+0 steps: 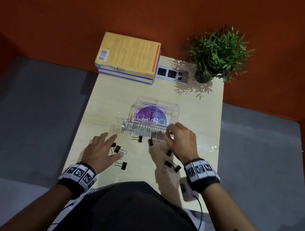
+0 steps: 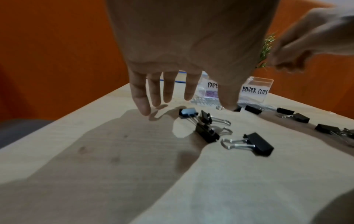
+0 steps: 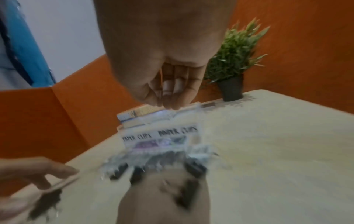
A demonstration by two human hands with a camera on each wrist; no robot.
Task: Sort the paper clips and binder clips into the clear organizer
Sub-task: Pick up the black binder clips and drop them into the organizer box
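Observation:
The clear organizer [image 1: 155,107] stands mid-table, its front labels reading PAPER CLIPS and BINDER CLIPS [image 2: 254,90]. A row of silver paper clips [image 1: 141,130] lies just in front of it. Black binder clips [image 1: 116,149] are scattered nearer me, with others [image 1: 172,166] under my right forearm. My left hand [image 1: 110,144] hovers open with spread fingers over a cluster of binder clips [image 2: 206,133] and touches none. My right hand [image 1: 169,138] is at the right end of the paper clip row. Its fingertips [image 3: 166,103] are bunched in a pinch, and the paper clip in it is lost in blur.
A stack of books [image 1: 127,57], a power socket panel [image 1: 172,74] and a potted plant [image 1: 215,55] line the far edge. A white device with a cable [image 1: 188,191] sits at the near right edge. Grey cushions flank the narrow table [image 1: 198,112].

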